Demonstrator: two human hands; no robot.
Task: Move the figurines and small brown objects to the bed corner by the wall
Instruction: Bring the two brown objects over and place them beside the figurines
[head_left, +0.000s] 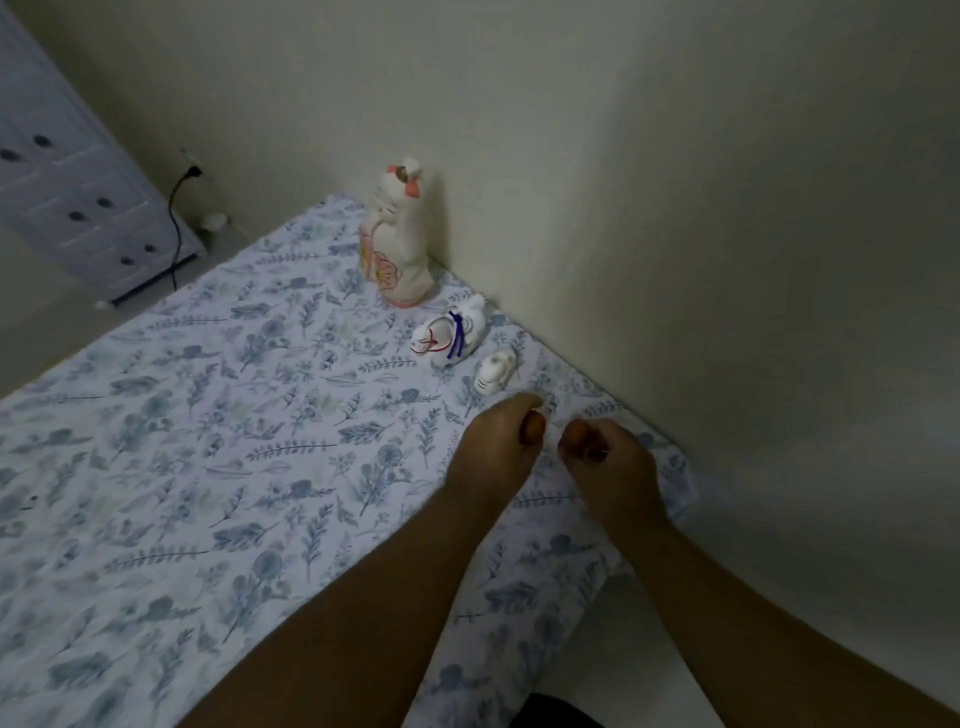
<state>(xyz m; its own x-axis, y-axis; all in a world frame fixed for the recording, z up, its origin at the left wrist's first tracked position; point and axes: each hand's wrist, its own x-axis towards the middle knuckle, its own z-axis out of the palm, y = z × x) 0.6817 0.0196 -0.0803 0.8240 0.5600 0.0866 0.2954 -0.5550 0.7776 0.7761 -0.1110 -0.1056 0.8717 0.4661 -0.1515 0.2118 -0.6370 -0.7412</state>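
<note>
At frame centre: left hand and right hand are each closed on a small brown object.
Risk: smallest figurine, just above the hands, could be knocked over.

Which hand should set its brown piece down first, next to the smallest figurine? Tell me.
Probably the left hand. Its small brown object sits just below the smallest figurine, nearest the row. The right hand holds its brown object farther along the wall.
</note>
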